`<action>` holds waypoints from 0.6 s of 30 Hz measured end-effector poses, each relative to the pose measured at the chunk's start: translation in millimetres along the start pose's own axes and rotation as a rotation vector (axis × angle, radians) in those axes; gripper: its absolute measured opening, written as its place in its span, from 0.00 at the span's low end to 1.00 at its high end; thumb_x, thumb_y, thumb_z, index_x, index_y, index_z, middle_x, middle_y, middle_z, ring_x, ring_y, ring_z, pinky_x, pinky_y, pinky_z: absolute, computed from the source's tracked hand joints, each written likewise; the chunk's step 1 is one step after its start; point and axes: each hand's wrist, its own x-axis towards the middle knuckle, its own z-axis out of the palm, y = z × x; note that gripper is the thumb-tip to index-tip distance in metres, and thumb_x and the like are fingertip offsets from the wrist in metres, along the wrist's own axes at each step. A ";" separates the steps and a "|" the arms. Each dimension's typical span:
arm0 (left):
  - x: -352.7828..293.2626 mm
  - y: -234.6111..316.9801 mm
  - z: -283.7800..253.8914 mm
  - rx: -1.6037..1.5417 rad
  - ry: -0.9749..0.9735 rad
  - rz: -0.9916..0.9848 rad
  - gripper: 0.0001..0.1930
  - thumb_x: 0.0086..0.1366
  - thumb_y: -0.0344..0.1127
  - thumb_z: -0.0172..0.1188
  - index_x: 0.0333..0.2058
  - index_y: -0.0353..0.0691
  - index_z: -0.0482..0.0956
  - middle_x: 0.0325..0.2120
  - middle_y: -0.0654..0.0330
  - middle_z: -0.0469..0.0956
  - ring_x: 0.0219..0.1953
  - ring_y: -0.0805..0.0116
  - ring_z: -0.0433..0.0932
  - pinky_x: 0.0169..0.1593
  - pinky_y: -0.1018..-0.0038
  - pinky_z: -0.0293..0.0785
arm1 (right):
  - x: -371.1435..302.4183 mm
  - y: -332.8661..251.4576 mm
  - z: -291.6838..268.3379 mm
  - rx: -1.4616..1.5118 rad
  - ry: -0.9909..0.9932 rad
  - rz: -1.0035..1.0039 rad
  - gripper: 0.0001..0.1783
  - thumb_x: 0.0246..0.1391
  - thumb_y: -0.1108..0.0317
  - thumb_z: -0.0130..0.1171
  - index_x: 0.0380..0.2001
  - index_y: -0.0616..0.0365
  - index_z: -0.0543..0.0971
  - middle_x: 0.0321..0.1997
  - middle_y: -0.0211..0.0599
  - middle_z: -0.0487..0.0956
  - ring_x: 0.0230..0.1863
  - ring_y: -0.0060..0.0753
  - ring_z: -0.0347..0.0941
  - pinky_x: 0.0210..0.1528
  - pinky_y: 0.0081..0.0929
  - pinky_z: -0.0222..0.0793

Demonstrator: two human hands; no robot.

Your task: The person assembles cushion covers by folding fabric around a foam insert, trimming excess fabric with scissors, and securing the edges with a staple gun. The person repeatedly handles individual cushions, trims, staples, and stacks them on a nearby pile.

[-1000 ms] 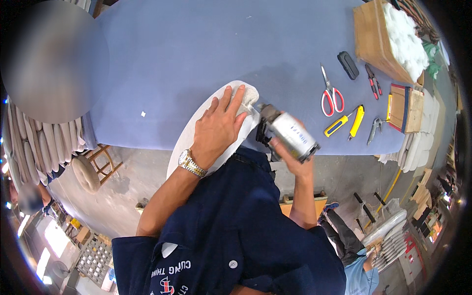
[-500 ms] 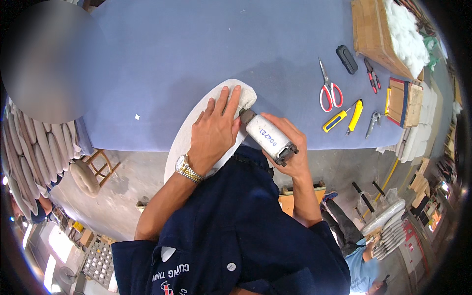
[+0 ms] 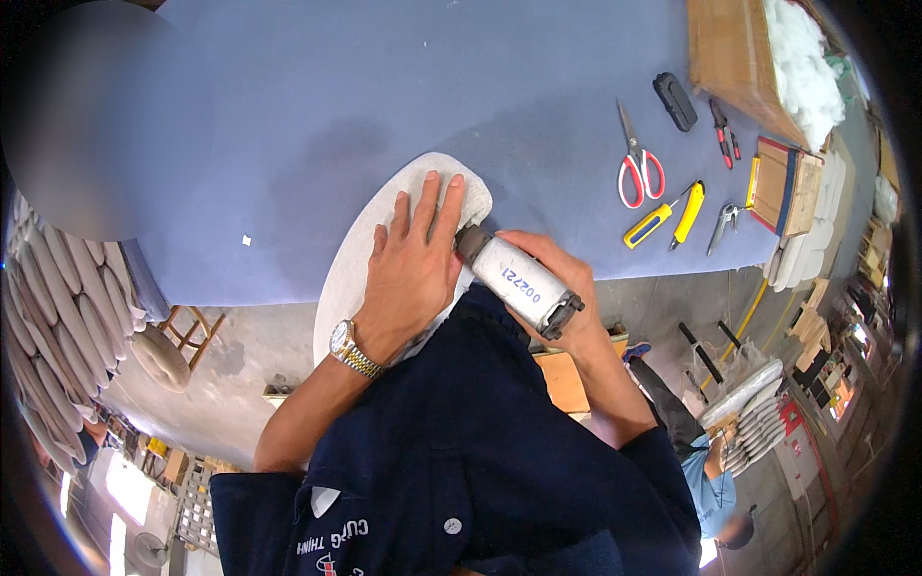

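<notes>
A pale grey, fabric-covered seat pad [image 3: 351, 259] with a rounded end lies at the near edge of the blue table, partly over my lap. My left hand [image 3: 413, 250] rests flat on it, fingers stretched toward its far end, a watch [image 3: 351, 348] on the wrist. Wrapped round a white-bodied staple gun [image 3: 519, 280] with dark ends, my right hand [image 3: 574, 288] holds the tool at a slant. Its dark nose meets the pad's right edge beside my left fingers; the exact contact point is hidden.
On the blue table [image 3: 288, 96] at right lie red-handled scissors [image 3: 636, 165], a yellow screwdriver [image 3: 649, 226], a yellow cutter [image 3: 688, 213], pliers [image 3: 724, 134] and a black case [image 3: 675, 102]. A carton [image 3: 735, 67] holds white stuffing. Stacked pads [image 3: 58, 298] stand at left; another person [image 3: 709, 480] is lower right.
The staple gun has shifted slightly toward me along the pad's edge. My left hand stays flat on the pad. The whole view has tilted a little.
</notes>
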 end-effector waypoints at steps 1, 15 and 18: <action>0.1 0.1 -1.5 -0.011 -0.001 0.005 0.46 0.61 0.31 0.58 0.77 0.46 0.48 0.76 0.43 0.53 0.71 0.29 0.60 0.65 0.35 0.67 | -1.9 1.8 1.9 -0.013 0.008 -0.003 0.33 0.49 0.67 0.72 0.60 0.60 0.78 0.57 0.45 0.83 0.54 0.38 0.83 0.55 0.28 0.76; 1.2 -9.8 11.4 -0.127 0.107 0.105 0.49 0.61 0.34 0.67 0.77 0.44 0.48 0.74 0.39 0.55 0.72 0.30 0.59 0.67 0.36 0.64 | -16.6 17.2 27.8 -0.042 0.156 -0.057 0.32 0.49 0.73 0.68 0.60 0.58 0.77 0.56 0.43 0.83 0.52 0.38 0.84 0.54 0.28 0.77; -0.4 -31.7 -3.5 -0.507 0.046 0.232 0.48 0.65 0.35 0.65 0.76 0.36 0.46 0.74 0.39 0.57 0.75 0.42 0.59 0.75 0.59 0.56 | -18.6 18.9 32.0 0.020 0.192 -0.116 0.31 0.49 0.71 0.71 0.60 0.57 0.78 0.55 0.46 0.84 0.54 0.45 0.84 0.54 0.33 0.78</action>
